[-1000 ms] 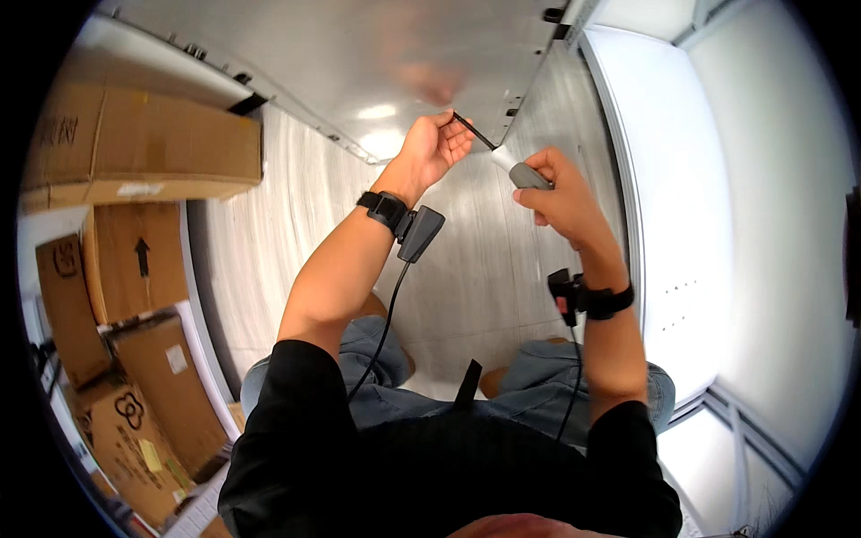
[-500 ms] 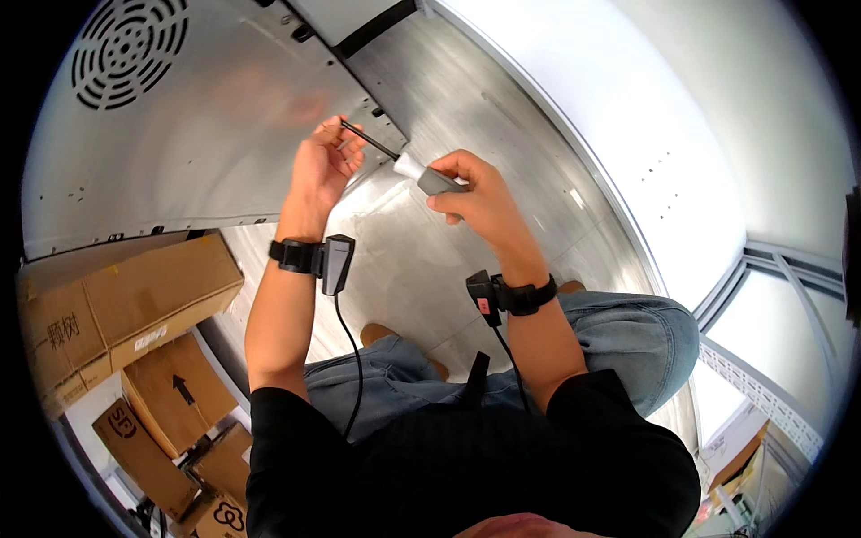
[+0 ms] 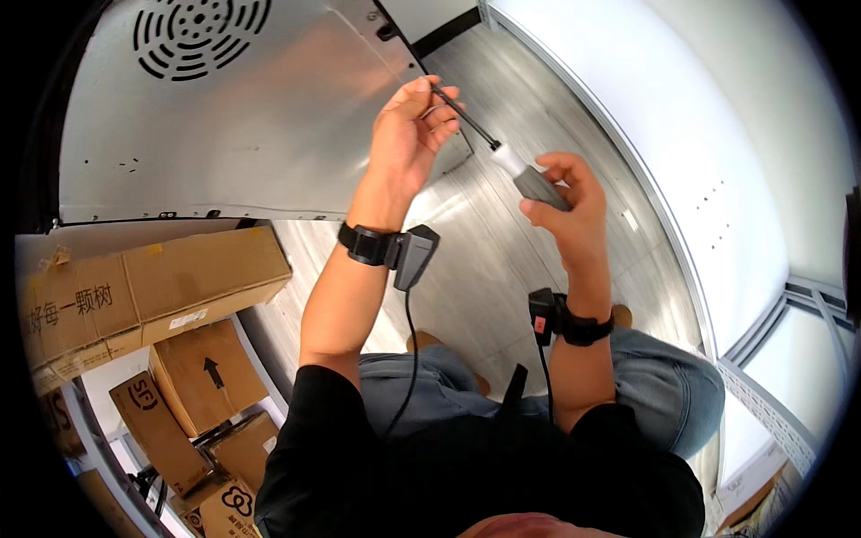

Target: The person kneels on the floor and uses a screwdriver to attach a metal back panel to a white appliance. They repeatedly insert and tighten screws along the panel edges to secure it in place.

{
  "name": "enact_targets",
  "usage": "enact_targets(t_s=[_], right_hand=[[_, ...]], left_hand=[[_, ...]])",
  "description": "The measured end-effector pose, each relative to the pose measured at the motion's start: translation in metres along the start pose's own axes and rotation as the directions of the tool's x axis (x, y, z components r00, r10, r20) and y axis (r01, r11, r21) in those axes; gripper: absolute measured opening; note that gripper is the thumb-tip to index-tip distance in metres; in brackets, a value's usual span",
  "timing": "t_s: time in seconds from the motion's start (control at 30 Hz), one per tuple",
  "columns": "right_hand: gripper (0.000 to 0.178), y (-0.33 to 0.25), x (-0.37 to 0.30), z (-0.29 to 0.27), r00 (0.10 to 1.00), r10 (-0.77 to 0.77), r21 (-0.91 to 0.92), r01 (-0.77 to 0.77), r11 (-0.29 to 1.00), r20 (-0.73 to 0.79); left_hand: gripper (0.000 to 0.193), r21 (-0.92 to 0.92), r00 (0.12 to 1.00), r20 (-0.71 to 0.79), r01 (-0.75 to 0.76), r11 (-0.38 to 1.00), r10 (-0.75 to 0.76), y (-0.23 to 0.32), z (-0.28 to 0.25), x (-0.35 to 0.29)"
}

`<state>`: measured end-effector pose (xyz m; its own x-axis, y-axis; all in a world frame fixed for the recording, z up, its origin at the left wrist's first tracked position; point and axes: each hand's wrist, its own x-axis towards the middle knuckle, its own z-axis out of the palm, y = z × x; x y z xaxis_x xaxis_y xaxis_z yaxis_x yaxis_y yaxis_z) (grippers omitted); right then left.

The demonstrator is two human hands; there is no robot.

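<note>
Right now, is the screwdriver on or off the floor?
Off: the right hand holds its grey handle, the left hand its dark shaft.

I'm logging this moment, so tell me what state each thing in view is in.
Screwdriver, slanted
Left grip, pinching the shaft near its far end
Right grip, loosely curled at the handle, firmness unclear
Left wrist strap, fastened
Right wrist strap, fastened
Metal panel, vent slots uncovered
Long carton, closed
</note>
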<state>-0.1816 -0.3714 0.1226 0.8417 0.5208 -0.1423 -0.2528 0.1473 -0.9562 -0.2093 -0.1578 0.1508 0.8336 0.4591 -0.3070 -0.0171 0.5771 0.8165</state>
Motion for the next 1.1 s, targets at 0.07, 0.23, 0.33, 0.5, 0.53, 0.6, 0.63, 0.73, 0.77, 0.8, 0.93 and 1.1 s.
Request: enact_targets(t_s=[0.07,0.23,0.33,0.5,0.53,0.6,0.63,0.73,0.77,0.8,0.93,1.1], right_hand=[[0.038,0.008,-0.004,0.008,0.999,-0.042,0.101,0.043,0.994,-0.014],[0.033,0.016,-0.012,0.022,0.994,-0.101,0.093,0.104,0.990,-0.030],[0.032,0.008,-0.014,0.032,0.989,-0.138,-0.042,0.136,0.990,-0.051],[0.033,0.009,-0.014,0.038,0.978,-0.195,-0.105,0.186,0.977,-0.075],[0.033,0.008,-0.013,0.039,0.978,-0.195,-0.114,0.186,0.976,-0.074],[0.033,0.006,-0.012,0.040,0.978,-0.194,-0.131,0.184,0.974,-0.072],[0.033,0.006,-0.011,0.041,0.977,-0.199,-0.140,0.188,0.972,-0.074],[0.033,0.005,-0.009,0.041,0.973,-0.217,-0.174,0.201,0.964,-0.078],[0.033,0.005,-0.008,0.041,0.972,-0.223,-0.186,0.206,0.961,-0.078],[0.033,0.005,-0.008,0.041,0.970,-0.229,-0.199,0.210,0.957,-0.077],[0.033,0.001,-0.008,0.042,0.965,-0.251,-0.251,0.226,0.941,-0.072],[0.031,-0.005,-0.010,0.047,0.954,-0.290,-0.347,0.246,0.905,-0.081]], left_hand=[[0.021,0.021,0.999,0.016,-0.032,0.999,0.032,0.010,0.004,0.004],[0.024,0.053,0.997,-0.068,-0.016,0.998,0.020,0.004,0.010,0.008],[0.024,0.062,0.992,-0.124,-0.006,0.998,0.014,0.003,0.005,0.008],[0.024,0.053,0.990,-0.140,-0.010,0.999,0.017,0.006,0.007,0.013],[0.024,0.049,0.989,-0.146,-0.009,0.999,0.016,0.006,0.007,0.014],[0.024,0.034,0.992,-0.125,-0.006,0.999,0.010,0.008,0.002,0.019],[0.024,0.027,0.993,-0.115,-0.003,1.000,0.006,0.009,0.000,0.020],[0.023,-0.002,0.995,-0.097,-0.001,1.000,0.001,0.010,-0.004,0.021],[0.023,-0.006,0.996,-0.093,0.004,1.000,-0.005,0.011,-0.004,0.022],[0.023,-0.010,0.996,-0.091,0.009,1.000,-0.010,0.011,-0.004,0.021],[0.024,-0.025,0.996,-0.089,0.022,0.999,-0.024,0.011,-0.006,0.023],[0.024,-0.052,0.997,-0.076,0.029,0.998,-0.033,0.012,-0.005,0.021]])
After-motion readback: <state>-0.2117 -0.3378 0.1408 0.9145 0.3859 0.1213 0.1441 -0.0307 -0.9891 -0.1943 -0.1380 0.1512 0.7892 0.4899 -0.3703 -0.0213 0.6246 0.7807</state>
